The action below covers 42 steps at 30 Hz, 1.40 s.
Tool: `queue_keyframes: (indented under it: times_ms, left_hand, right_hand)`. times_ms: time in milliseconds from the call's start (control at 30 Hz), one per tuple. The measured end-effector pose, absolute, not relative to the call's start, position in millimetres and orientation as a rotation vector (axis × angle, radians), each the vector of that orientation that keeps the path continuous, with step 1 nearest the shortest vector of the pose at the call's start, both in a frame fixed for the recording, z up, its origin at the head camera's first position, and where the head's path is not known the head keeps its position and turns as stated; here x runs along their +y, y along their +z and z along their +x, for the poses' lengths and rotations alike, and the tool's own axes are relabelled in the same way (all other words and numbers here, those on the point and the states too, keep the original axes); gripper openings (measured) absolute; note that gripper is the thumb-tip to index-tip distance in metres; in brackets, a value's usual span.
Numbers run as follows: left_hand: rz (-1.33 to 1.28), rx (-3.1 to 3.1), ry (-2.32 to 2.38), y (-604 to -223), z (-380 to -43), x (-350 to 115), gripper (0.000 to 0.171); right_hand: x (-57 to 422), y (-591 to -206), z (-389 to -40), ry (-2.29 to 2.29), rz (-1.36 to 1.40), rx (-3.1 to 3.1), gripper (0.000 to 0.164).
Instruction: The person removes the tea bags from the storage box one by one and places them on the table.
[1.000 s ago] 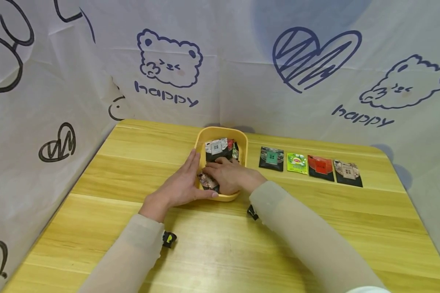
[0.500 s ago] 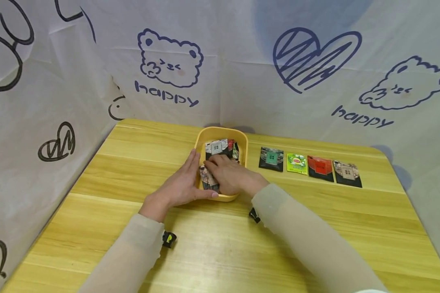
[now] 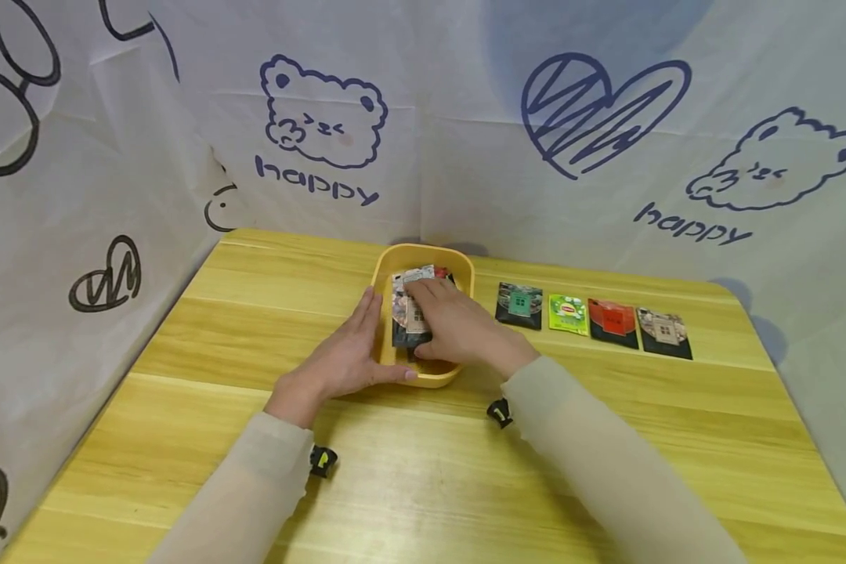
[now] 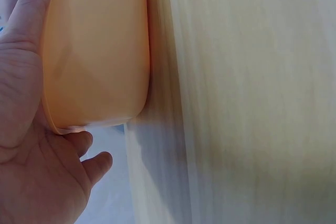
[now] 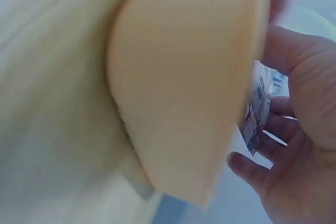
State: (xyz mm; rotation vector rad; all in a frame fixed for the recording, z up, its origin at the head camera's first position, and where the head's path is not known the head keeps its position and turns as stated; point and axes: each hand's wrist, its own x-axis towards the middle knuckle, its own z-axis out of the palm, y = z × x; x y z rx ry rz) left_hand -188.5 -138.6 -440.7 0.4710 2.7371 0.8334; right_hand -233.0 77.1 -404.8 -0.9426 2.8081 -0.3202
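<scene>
A yellow plastic bin [image 3: 432, 381] holds several flat tea sachets. My left hand [image 3: 338, 356] rests against its left side, fingers straight and thumb along the near rim. In the left wrist view that hand is at the corner of the bin [image 4: 100, 51]. Over the bin's inside is my right hand [image 3: 465, 323], which holds a black tea sachet [image 3: 403, 317] with a brownish floral print. The right wrist view shows this tea sachet [image 5: 256, 111] edge-on between thumb and fingers, above the rim. Part of a red sachet [image 3: 442, 272] shows behind the hand; the others are mostly hidden.
Right of the bin, tea sachets lie in a row on the wooden table [image 3: 395, 486]: a green-and-black one [image 3: 519, 305], a bright green one [image 3: 568, 313], a red-and-black one [image 3: 612, 323] and a beige-and-black one [image 3: 666, 333]. A white cloth [image 3: 458, 172] with drawings stands behind.
My right hand has shifted slightly up and right, and the floral tea sachet has come up from the bin's near left part to lie over the others. The left hand stays at the bin.
</scene>
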Motion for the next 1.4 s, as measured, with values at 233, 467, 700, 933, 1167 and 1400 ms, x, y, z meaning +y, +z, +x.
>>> queue_keyframes:
  times_ms: [233,467,700,933,1167,1400]
  left_hand:
    - [0.45,2.739,0.832,-441.3,-189.1,-137.5,0.145]
    - [0.441,2.744,0.816,-441.4,-189.6,-137.2,0.147]
    - [0.44,2.743,0.825,-441.5,-189.2,-137.9,0.147]
    - [0.438,2.745,0.817,-443.3,-189.9,-137.4,0.147]
    - [0.434,2.747,0.825,-444.3,-190.4,-137.4,0.147]
    - [0.442,2.747,0.823,-445.3,-191.0,-137.3,0.146]
  right_hand:
    - [123.4,-374.7,-227.0,-0.534,-0.782,2.911,0.101]
    - [179.8,-372.6,-222.2,-0.526,-0.652,2.977,0.103]
    - [206.7,-398.0,-213.2,-0.385,-0.59,2.899,0.095]
    - [211.1,-422.2,-207.9,-0.316,-0.592,2.804,0.096]
    - [212.2,-432.4,-210.5,-0.27,-0.615,2.755,0.098]
    - [213.0,-434.3,-211.6,-0.215,-0.621,2.731,0.1]
